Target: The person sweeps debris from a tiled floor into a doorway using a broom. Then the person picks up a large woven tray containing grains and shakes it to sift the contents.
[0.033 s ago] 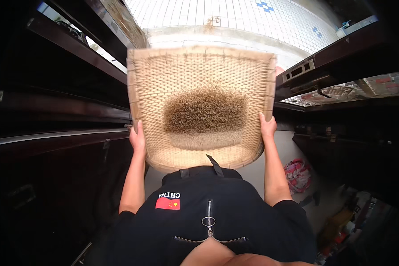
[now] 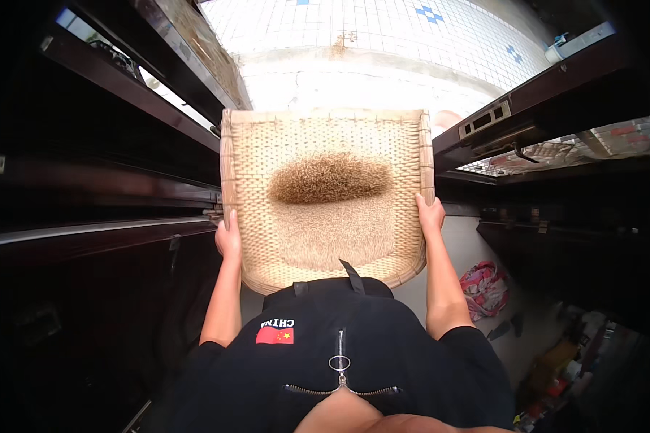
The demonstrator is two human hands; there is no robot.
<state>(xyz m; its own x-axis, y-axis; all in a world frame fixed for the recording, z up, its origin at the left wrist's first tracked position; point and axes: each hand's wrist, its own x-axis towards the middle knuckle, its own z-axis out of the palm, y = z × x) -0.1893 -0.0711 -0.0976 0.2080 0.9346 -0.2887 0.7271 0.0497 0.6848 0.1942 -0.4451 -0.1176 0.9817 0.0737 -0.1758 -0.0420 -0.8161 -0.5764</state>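
A woven bamboo winnowing basket (image 2: 256, 141) is held out in front of my body, its flat edge away from me and its rounded edge close to my waist. My left hand (image 2: 228, 238) grips its left rim, thumb on top. On the opposite rim my right hand (image 2: 431, 215) is closed the same way. A mound of dark brown grain (image 2: 331, 177) is at the middle of the basket, slightly blurred. Paler grain or chaff (image 2: 336, 229) spreads below it toward me. The fingers under the rims are hidden.
Dark door panels stand close on both sides, the right one (image 2: 549, 108) with a metal latch plate (image 2: 485, 119). Beyond the basket lies pale tiled ground (image 2: 383, 36) with blue tiles. A pink and red cloth bundle (image 2: 484, 290) lies on the floor at the right.
The basket's far edge appears lower and narrower in the picture. The dark grain mass has become a smaller, flatter mound, and more pale material shows below it. Both hands keep their grip.
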